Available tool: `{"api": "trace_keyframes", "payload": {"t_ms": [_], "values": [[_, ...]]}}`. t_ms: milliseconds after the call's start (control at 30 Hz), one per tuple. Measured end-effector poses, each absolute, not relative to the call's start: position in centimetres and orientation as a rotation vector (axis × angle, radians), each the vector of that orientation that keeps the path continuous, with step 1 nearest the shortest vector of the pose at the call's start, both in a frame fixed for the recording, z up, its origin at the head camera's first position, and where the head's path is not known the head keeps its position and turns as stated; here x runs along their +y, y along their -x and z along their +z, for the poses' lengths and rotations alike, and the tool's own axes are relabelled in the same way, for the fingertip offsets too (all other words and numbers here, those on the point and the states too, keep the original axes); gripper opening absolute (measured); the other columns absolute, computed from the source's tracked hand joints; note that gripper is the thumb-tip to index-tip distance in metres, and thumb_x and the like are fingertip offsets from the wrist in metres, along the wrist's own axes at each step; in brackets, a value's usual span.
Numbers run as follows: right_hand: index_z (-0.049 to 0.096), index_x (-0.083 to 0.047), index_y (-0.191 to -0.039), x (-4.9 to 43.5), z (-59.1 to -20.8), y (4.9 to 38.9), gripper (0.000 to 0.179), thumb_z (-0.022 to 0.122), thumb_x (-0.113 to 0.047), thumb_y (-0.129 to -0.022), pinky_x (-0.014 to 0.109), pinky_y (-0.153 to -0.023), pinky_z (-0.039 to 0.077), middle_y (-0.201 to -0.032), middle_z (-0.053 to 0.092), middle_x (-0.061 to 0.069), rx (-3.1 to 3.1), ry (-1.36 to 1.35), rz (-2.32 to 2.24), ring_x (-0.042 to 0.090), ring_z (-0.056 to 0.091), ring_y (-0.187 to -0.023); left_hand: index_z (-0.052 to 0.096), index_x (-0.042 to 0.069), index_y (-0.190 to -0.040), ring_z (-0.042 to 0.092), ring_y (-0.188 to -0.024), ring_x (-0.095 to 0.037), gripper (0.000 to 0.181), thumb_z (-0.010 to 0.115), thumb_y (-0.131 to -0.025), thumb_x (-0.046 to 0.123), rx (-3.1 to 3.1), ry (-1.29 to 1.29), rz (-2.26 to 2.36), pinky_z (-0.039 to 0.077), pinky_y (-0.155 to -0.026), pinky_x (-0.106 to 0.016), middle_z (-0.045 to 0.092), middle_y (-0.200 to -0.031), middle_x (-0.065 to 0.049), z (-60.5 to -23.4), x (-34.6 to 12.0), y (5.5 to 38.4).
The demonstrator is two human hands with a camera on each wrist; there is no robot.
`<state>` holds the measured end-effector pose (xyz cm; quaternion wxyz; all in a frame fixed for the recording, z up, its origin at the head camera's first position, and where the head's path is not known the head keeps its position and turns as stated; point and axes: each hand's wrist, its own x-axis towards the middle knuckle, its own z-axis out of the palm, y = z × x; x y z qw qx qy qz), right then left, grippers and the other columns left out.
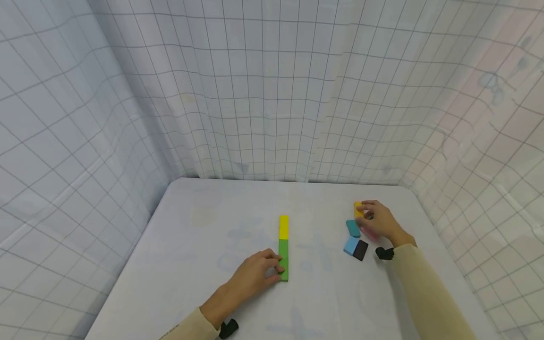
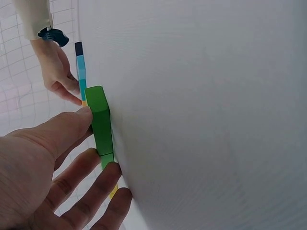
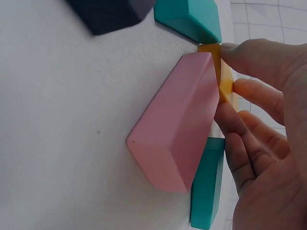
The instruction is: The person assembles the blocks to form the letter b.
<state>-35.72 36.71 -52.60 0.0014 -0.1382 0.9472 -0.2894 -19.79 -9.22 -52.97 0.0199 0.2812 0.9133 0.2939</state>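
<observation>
My left hand (image 1: 253, 276) rests its fingertips along the left side of a row of blocks. The row has two green blocks (image 1: 284, 248) end to end and a yellow block (image 1: 284, 227) at its far end. In the left wrist view the thumb touches the nearer green block (image 2: 100, 122), while the other fingers are spread along the row. Over at the right, my right hand (image 1: 380, 219) pinches an orange-yellow block (image 3: 225, 87) between thumb and fingers. A pink block (image 3: 175, 115) lies just beside those fingers, partly covered by the hand in the head view.
Near the right hand lie a teal block (image 1: 353, 228), a light blue block (image 1: 351, 245) and a black block (image 1: 361, 250). Another teal block (image 3: 207, 187) sits beside the pink one. Grid-patterned curtains (image 1: 272, 94) surround the white table (image 1: 204, 226) at the back and sides.
</observation>
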Motion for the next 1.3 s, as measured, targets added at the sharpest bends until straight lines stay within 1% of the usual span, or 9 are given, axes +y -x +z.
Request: {"api": "trace_keyframes", "payload": {"t_ms": [133, 267, 367, 533, 600, 767, 967, 1167, 1300], "values": [[0.073, 0.008, -0.147, 36.68, -52.31, 35.72, 0.054, 0.088, -0.022, -0.104, 0.061, -0.109, 0.065, -0.174, 0.051, 0.034, 2.926, 0.403, -0.917, 0.046, 0.075, -0.128, 0.091, 0.014, -0.108, 0.08, -0.122, -0.027, 0.012, 0.097, -0.097, 0.015, 2.827, -0.869, 0.917, 0.069, -0.104, -0.045, 0.08, -0.13, -0.004, -52.86, -9.3, 19.72], [0.072, 0.007, -0.148, 36.78, -52.15, 35.9, 0.056, 0.089, -0.02, -0.102, 0.06, -0.11, 0.064, -0.179, 0.045, 0.033, 2.886, 0.368, -0.928, 0.045, 0.073, -0.129, 0.091, 0.014, -0.108, 0.08, -0.122, -0.027, 0.013, 0.097, -0.097, 0.015, 2.827, -0.886, 0.918, 0.069, -0.104, -0.045, 0.08, -0.129, -0.004, -52.73, -9.33, 19.71], [0.072, 0.005, -0.146, 36.87, -52.21, 36.13, 0.054, 0.089, -0.018, -0.101, 0.06, -0.11, 0.064, -0.174, 0.051, 0.034, 2.868, 0.347, -0.933, 0.045, 0.072, -0.129, 0.09, 0.014, -0.109, 0.08, -0.122, -0.027, 0.013, 0.096, -0.098, 0.015, 2.829, -0.895, 0.917, 0.069, -0.103, -0.045, 0.08, -0.129, -0.005, -52.67, -9.34, 19.72], [0.072, 0.004, -0.144, 37.0, -52.34, 36.53, 0.052, 0.09, -0.017, -0.1, 0.06, -0.109, 0.064, -0.159, 0.064, 0.034, 2.851, 0.341, -0.944, 0.046, 0.072, -0.128, 0.09, 0.014, -0.108, 0.08, -0.122, -0.027, 0.012, 0.097, -0.097, 0.015, 2.83, -0.896, 0.929, 0.069, -0.103, -0.044, 0.08, -0.128, -0.004, -52.75, -9.33, 19.75], [0.072, 0.005, -0.143, 37.0, -52.3, 36.58, 0.052, 0.091, -0.016, -0.099, 0.06, -0.109, 0.065, -0.161, 0.062, 0.034, 2.847, 0.348, -0.946, 0.046, 0.072, -0.128, 0.09, 0.014, -0.107, 0.08, -0.122, -0.027, 0.012, 0.097, -0.097, 0.015, 2.831, -0.897, 0.935, 0.069, -0.103, -0.044, 0.08, -0.127, -0.004, -52.84, -9.31, 19.77], [0.073, 0.006, -0.142, 36.67, -52.15, 36.34, 0.05, 0.091, -0.014, -0.099, 0.062, -0.113, 0.064, -0.174, 0.052, 0.034, 2.851, 0.357, -0.954, 0.046, 0.072, -0.131, 0.09, 0.014, -0.107, 0.08, -0.122, -0.027, 0.012, 0.096, -0.097, 0.014, 2.833, -0.896, 0.939, 0.069, -0.103, -0.044, 0.08, -0.127, -0.004, -53.03, -9.26, 19.81], [0.074, 0.007, -0.139, 36.26, -51.96, 35.84, 0.047, 0.091, -0.011, -0.099, 0.063, -0.11, 0.065, -0.165, 0.059, 0.037, 2.873, 0.389, -0.97, 0.047, 0.074, -0.126, 0.09, 0.015, -0.108, 0.08, -0.123, -0.027, 0.011, 0.096, -0.098, 0.015, 2.833, -0.883, 0.923, 0.069, -0.105, -0.044, 0.08, -0.128, -0.004, -53.22, -9.23, 19.8], [0.074, 0.005, -0.14, 36.26, -52.02, 35.7, 0.046, 0.09, -0.012, -0.101, 0.059, -0.107, 0.066, -0.164, 0.059, 0.036, 2.861, 0.362, -0.981, 0.046, 0.073, -0.129, 0.09, 0.015, -0.108, 0.08, -0.123, -0.027, 0.011, 0.096, -0.098, 0.015, 2.833, -0.88, 0.918, 0.069, -0.105, -0.045, 0.08, -0.128, -0.003, -53.27, -9.23, 19.86], [0.073, 0.004, -0.142, 36.33, -52.12, 35.9, 0.048, 0.09, -0.015, -0.101, 0.056, -0.106, 0.066, -0.157, 0.064, 0.034, 2.858, 0.341, -0.992, 0.045, 0.073, -0.129, 0.091, 0.016, -0.108, 0.08, -0.122, -0.026, 0.011, 0.096, -0.098, 0.016, 2.838, -0.883, 0.912, 0.069, -0.104, -0.044, 0.08, -0.129, -0.003, -53.26, -9.22, 19.92]]}}
